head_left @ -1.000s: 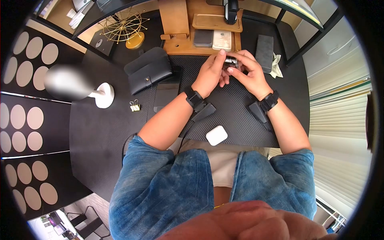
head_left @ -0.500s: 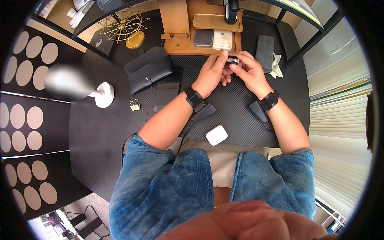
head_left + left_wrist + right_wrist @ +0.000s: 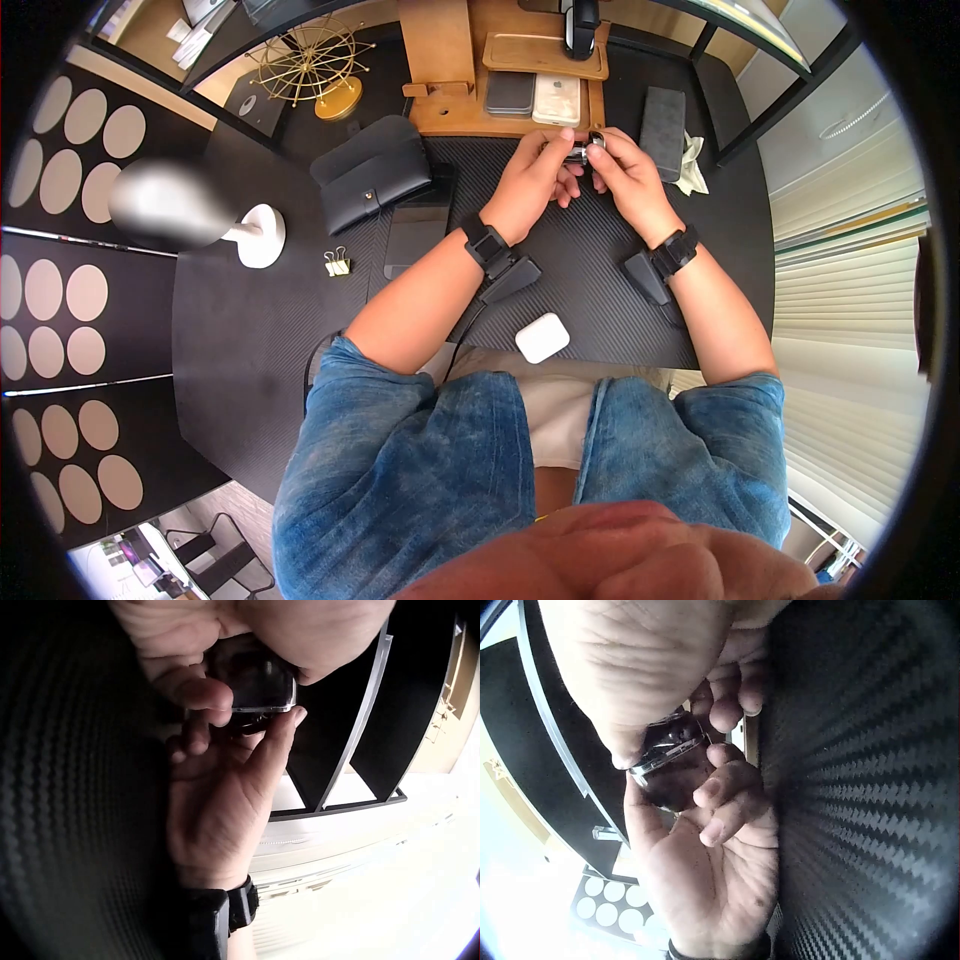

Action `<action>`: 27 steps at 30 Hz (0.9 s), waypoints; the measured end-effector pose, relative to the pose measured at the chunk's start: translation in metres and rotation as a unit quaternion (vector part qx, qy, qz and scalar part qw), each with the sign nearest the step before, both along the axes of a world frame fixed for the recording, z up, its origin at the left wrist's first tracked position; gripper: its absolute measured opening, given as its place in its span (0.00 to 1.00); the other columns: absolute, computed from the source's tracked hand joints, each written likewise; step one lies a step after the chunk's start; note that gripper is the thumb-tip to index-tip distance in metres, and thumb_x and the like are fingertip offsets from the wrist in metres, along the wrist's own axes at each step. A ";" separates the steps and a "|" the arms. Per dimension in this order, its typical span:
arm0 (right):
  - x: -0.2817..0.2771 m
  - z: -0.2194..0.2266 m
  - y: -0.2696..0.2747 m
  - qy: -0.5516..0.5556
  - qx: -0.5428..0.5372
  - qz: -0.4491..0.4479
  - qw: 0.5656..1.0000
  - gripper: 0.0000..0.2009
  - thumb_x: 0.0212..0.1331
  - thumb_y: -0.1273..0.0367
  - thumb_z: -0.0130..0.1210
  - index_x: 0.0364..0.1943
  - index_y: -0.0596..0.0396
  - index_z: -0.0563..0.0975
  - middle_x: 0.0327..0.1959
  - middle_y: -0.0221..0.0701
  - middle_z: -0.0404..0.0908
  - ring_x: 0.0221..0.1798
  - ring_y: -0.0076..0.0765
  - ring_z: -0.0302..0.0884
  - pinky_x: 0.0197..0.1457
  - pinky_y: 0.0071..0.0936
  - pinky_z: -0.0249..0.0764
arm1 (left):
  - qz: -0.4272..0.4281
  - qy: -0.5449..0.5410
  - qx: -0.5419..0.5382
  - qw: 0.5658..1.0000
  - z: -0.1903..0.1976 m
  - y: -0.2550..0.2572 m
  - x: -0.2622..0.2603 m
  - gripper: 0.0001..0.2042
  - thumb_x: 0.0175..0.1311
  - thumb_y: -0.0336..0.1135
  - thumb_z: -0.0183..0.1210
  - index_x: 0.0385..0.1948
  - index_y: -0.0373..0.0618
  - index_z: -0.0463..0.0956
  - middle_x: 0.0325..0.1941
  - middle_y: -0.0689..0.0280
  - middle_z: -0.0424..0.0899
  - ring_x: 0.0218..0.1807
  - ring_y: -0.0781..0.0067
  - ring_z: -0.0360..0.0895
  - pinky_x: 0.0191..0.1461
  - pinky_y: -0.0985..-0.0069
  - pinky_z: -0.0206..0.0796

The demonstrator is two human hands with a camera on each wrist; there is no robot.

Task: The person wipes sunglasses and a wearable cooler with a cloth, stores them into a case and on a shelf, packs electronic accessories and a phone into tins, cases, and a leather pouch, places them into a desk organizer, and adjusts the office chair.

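A small glossy black case with a silver rim [image 3: 577, 155] is held between both hands above the far part of the desk. My left hand [image 3: 530, 185] grips its left part, thumb on top and fingers beneath. On the other side my right hand [image 3: 635, 190] pinches a shiny part that stands up at an angle. The left wrist view shows the dark rounded body of the case [image 3: 259, 679] near the right hand's fingertips. In the right wrist view, the silver rim of the case [image 3: 667, 757] crosses between the two thumbs. The fingers hide much of it.
Beyond the hands stands a wooden organizer [image 3: 440, 120] with a white phone [image 3: 555, 100] and a dark phone [image 3: 509, 95]. Leftward lie a black wallet [image 3: 375, 190] and a binder clip [image 3: 337, 263]. A white earbud case [image 3: 542, 338] sits near the front edge, a grey pouch [image 3: 661, 135] at right.
The fingers have shifted slightly on the black case, and the right hand has drawn a little away from the left. The shiny part under the right fingers now stands up more.
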State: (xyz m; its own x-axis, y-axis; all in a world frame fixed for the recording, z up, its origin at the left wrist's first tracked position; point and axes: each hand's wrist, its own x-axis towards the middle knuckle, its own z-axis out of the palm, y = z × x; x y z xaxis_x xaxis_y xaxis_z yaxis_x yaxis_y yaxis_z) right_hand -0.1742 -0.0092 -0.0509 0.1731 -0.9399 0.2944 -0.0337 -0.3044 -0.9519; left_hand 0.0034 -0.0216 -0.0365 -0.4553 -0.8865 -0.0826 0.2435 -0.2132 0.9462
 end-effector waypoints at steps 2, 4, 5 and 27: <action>0.000 0.000 0.000 0.007 -0.002 -0.002 1.000 0.16 0.69 0.63 0.54 0.52 0.59 0.79 0.38 0.25 0.70 0.31 0.17 0.69 0.33 0.16 0.68 | 0.003 0.005 -0.002 1.000 -0.001 0.000 0.000 0.21 0.75 0.50 0.46 0.53 0.40 0.71 0.36 0.64 0.76 0.31 0.78 0.74 0.32 0.82 0.65; 0.002 0.002 0.001 0.002 -0.001 -0.009 1.000 0.16 0.70 0.62 0.54 0.53 0.59 0.78 0.38 0.25 0.69 0.31 0.16 0.69 0.33 0.16 0.68 | 0.007 0.041 0.000 0.999 -0.001 0.001 -0.001 0.17 0.74 0.45 0.50 0.53 0.41 0.71 0.41 0.64 0.77 0.32 0.78 0.74 0.34 0.81 0.66; 0.002 0.002 0.001 0.002 -0.001 -0.009 1.000 0.16 0.70 0.62 0.54 0.53 0.59 0.78 0.38 0.25 0.69 0.31 0.16 0.69 0.33 0.16 0.68 | 0.007 0.041 0.000 0.999 -0.001 0.001 -0.001 0.17 0.74 0.45 0.50 0.53 0.41 0.71 0.41 0.64 0.77 0.32 0.78 0.74 0.34 0.81 0.66; 0.007 0.010 0.006 -0.006 0.045 -0.019 0.999 0.18 0.73 0.63 0.48 0.60 0.55 0.72 0.31 0.22 0.75 0.28 0.15 0.66 0.32 0.15 0.65 | 0.048 -0.006 -0.107 0.993 -0.005 -0.001 -0.004 0.19 0.65 0.29 0.62 0.54 0.38 0.67 0.39 0.66 0.78 0.33 0.82 0.74 0.36 0.83 0.69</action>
State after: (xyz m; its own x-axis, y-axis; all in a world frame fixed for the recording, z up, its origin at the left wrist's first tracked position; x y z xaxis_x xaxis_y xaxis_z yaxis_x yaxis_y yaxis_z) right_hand -0.1676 -0.0035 -0.0410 0.1338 -0.9686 0.2095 -0.0320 -0.2155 -0.9760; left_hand -0.0004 -0.0225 -0.0419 -0.3682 -0.9236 0.1066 0.2405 0.0161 0.9705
